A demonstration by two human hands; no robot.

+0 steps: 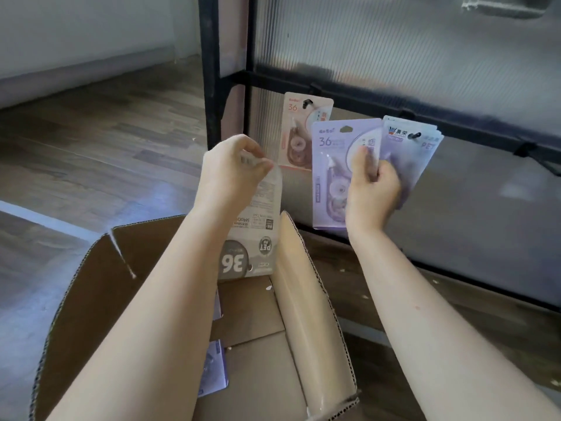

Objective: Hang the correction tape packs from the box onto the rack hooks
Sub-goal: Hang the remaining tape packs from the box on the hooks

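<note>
A wood-plank floor (100,141) carries everything here, with an open cardboard box (306,302) resting on it, flaps up, just in front of a black metal rack (212,71) that stands on the same boards. Small pale scraps (365,296) lie scattered on the planks between the box and the rack's foot. The rack's crossbar hooks carry hanging correction tape packs: a pink pack (299,129) on one hook (307,102) and a purple bunch (425,138) on the next, well above the floor.
</note>
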